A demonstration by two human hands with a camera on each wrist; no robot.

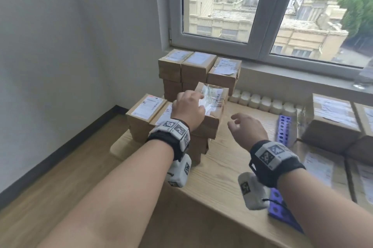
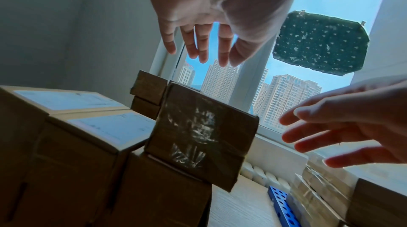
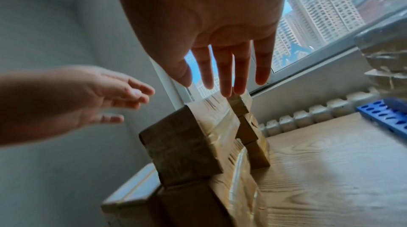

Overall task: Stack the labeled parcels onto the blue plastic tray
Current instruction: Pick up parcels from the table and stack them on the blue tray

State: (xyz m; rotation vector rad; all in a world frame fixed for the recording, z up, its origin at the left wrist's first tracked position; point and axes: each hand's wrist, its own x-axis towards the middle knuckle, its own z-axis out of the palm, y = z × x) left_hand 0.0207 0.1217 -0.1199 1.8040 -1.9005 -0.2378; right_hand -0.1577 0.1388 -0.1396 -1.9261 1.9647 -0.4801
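Reaching over a taped parcel (image 1: 212,104) that sits tilted on top of a low stack at the table's (image 1: 222,167) left end, the left hand (image 1: 188,109) has its fingers spread and straight, gripping nothing; can't tell whether it touches the top. The right hand (image 1: 247,127) hangs just beside it, fingers loosely apart, empty too. More labeled parcels (image 1: 197,66) are piled taller behind, against the window sill (image 1: 302,78). A blue plastic tray (image 1: 284,126) with round holes lies to the right, next to another bunch of wrapped parcels (image 1: 333,120). White bottles (image 1: 262,102) line the back edge.
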